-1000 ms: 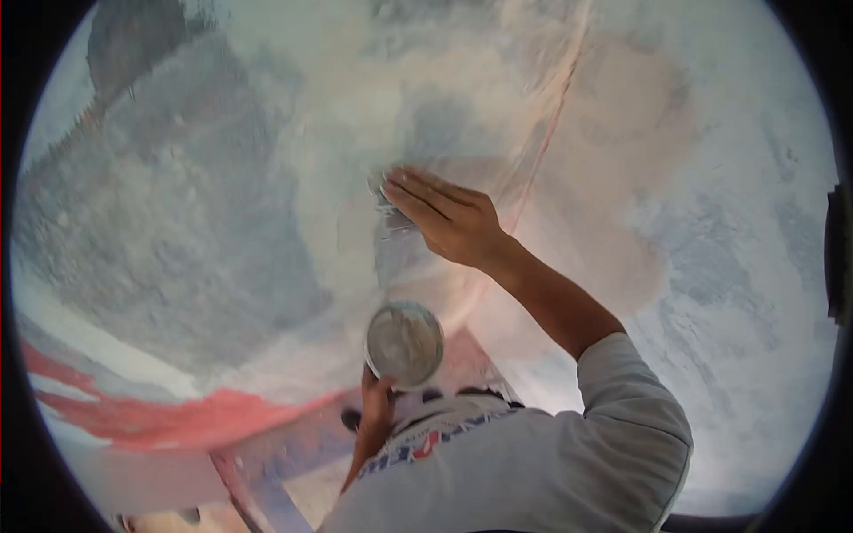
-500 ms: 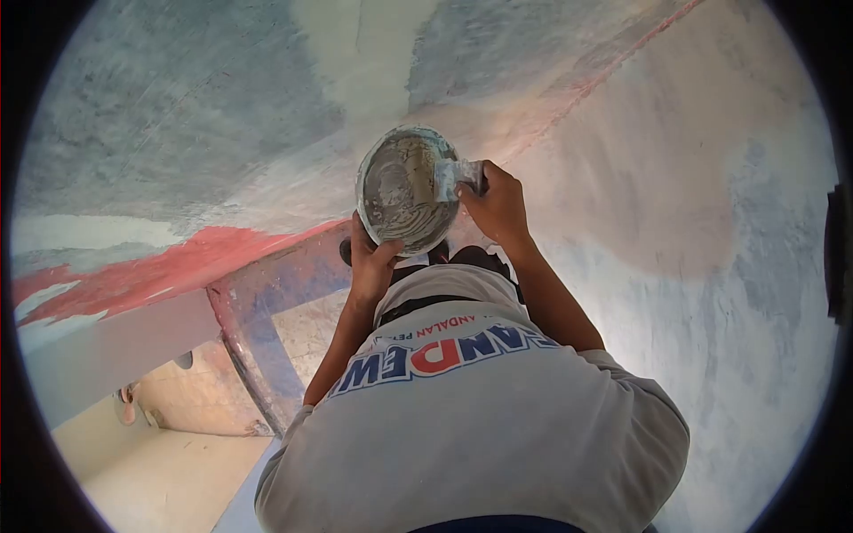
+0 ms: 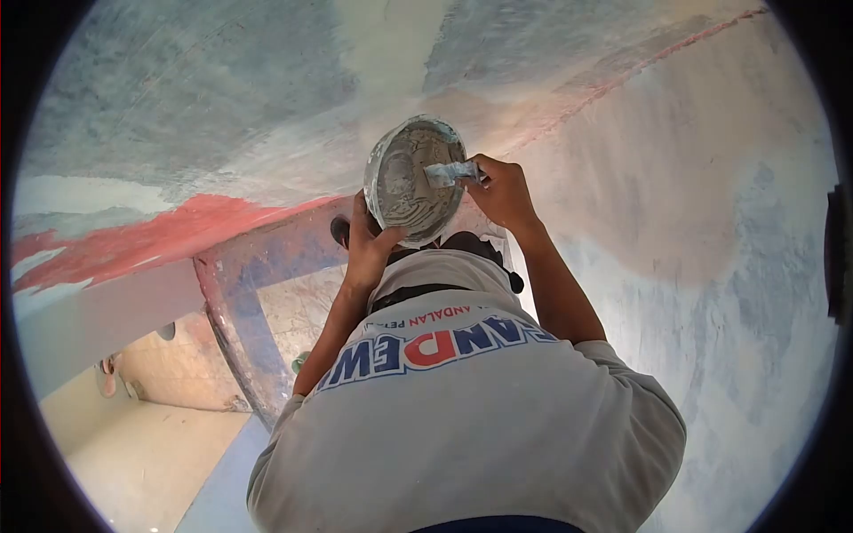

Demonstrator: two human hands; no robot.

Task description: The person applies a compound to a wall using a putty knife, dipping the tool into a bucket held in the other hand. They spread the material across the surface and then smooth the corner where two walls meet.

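My left hand (image 3: 367,249) grips the lower left rim of a round bowl (image 3: 373,178), thumb over the edge and fingers round the outside. Wet grey putty (image 3: 410,191) coats the inside of the bowl, with ridged smears toward the bottom. In my right hand (image 3: 504,193) is a putty knife (image 3: 450,173), pinched at its handle end. Its putty-smeared blade reaches over the right rim into the bowl and appears to touch the putty. The bowl is tilted, its opening turned toward the right.
Ahead stands a wall (image 3: 231,98) patched grey, blue and white, with a red band (image 3: 191,226) low down. Another patchy wall (image 3: 657,169) rises on the right, meeting it at a reddish corner line. At lower left are a raised edge (image 3: 227,333) and a pale floor (image 3: 151,462).
The bowl has shifted slightly up and right and turned more on its side. The putty knife's blade has turned and now appears narrower. The view has shifted a little.
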